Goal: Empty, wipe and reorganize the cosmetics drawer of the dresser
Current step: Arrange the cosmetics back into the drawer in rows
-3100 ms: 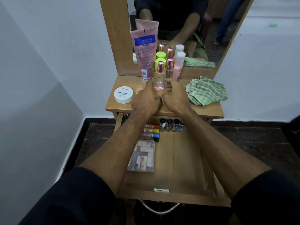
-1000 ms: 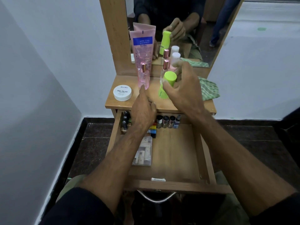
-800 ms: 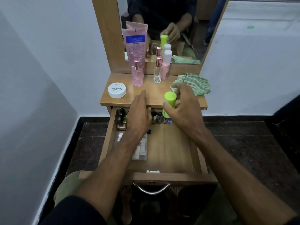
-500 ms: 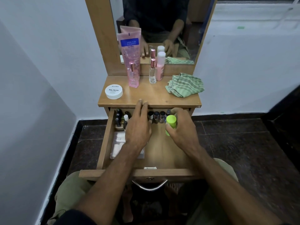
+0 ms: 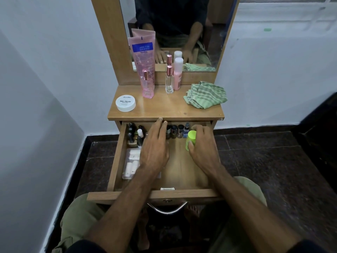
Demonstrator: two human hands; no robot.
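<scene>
right hand (image 5: 204,152): fingers curled round the lime-green plastic bottle (image 5: 191,140), upright-ish, low in the open wooden drawer (image 5: 182,172)
left hand (image 5: 155,148): fingers straight, close together, holding nothing
key bit: row of small dark nail polish bottles (image 5: 175,131) sits just past the fingertips, so I'd guess the bottle lands beside them
readable: round white jar (image 5: 125,103) on the counter says "NAIL POLISH"

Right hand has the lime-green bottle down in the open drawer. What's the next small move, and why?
Probably set the lime-green bottle upright on the bare drawer floor beside the nail polish row and let go. The right hand grips it low there, and the left hand lies open nearby.
</scene>
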